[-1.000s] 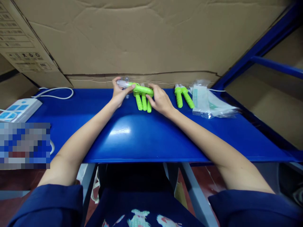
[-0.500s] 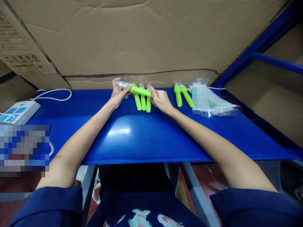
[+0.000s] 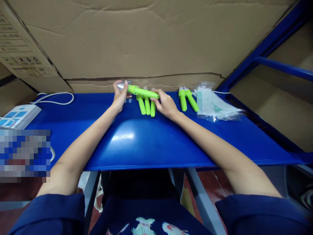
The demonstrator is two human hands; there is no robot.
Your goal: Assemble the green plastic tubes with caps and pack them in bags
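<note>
Left hand pinches the green pen's seemingly clear nine-o'clock tip, right hand grips its three-o'clock end; best held level and steady.

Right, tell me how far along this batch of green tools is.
Looks done: three green tools lie side by side on the blue table, just under the hands. In hand: one green tool, with the left hand pinching its clear tip and the right hand gripping the green end. Probably left: two green tools lying apart on the right, beside the plastic bags.
</note>
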